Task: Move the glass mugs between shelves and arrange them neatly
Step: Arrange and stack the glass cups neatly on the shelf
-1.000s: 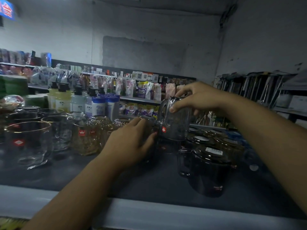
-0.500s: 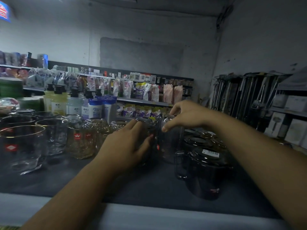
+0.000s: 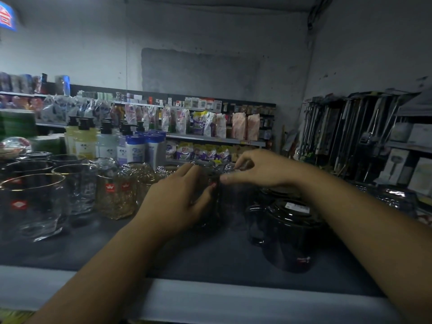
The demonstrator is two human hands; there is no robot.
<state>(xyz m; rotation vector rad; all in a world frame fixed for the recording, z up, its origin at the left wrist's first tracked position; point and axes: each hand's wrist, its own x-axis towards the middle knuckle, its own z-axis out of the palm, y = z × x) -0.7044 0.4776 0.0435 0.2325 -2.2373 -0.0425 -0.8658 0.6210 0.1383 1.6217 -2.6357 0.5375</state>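
A clear glass mug (image 3: 230, 202) with a small red label stands on the dark shelf (image 3: 210, 258) in the middle. My right hand (image 3: 254, 169) pinches its rim from above. My left hand (image 3: 177, 202) lies with straight fingers against the side of a neighbouring clear mug (image 3: 205, 174), which it mostly hides. Dark glass mugs (image 3: 289, 232) with lids stand close on the right. Clear and amber glasses (image 3: 117, 190) line the shelf on the left.
Large clear glasses (image 3: 32, 206) fill the near left of the shelf. Pump bottles (image 3: 81, 139) and blue-capped bottles (image 3: 135, 148) stand behind the glasses. The shelf's pale front edge (image 3: 210, 300) runs across the bottom. Metal rods hang on a rack (image 3: 350, 136) at the right.
My right hand has lowered the clear mug from above the shelf down onto it, beside my left hand. The left hand has stayed in place.
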